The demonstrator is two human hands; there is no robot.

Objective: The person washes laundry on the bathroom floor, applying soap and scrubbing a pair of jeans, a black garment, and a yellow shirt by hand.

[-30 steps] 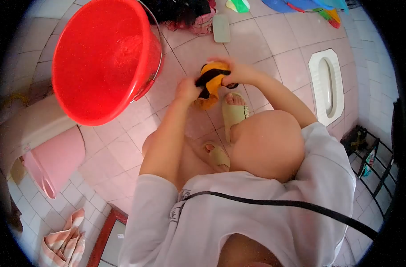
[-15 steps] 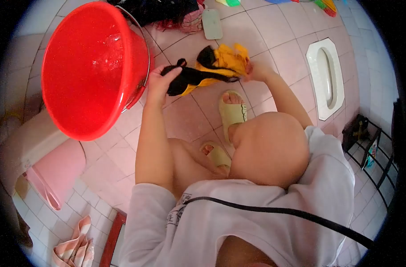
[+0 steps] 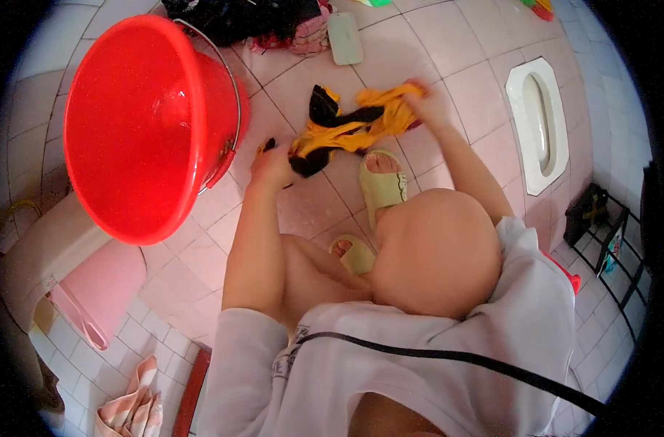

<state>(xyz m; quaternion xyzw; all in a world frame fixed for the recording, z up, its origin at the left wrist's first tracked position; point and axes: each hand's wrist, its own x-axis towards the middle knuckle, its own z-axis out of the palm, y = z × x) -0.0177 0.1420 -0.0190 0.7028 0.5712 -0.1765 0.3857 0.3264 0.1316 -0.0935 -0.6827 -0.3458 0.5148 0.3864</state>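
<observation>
A yellow and black garment [image 3: 346, 133] is stretched sideways above the pink tiled floor, between my two hands. My left hand [image 3: 272, 167] is closed on its black end, near the red bucket, and a bit of dark and yellow cloth pokes out above the fingers. At the opposite end, my right hand [image 3: 428, 106] grips the yellow part; its fingers are slightly blurred. Just below the cloth is one of my feet in a pale yellow slipper [image 3: 383, 191]. The garment's exact kind is hard to make out.
A large red bucket [image 3: 198, 146] with a wire handle stands at left, a pink bin [image 3: 102, 291] below it. Dark clothes [image 3: 237, 22] and a pale soap-like block [image 3: 345, 38] lie at the top. A squat toilet [image 3: 537, 124] is at right, near a black rack [image 3: 609, 247].
My left hand has moved slightly right and down, its fingers now more curled. The cloth has been turned and shifted, and its yellow end reaches further right with my right hand.
</observation>
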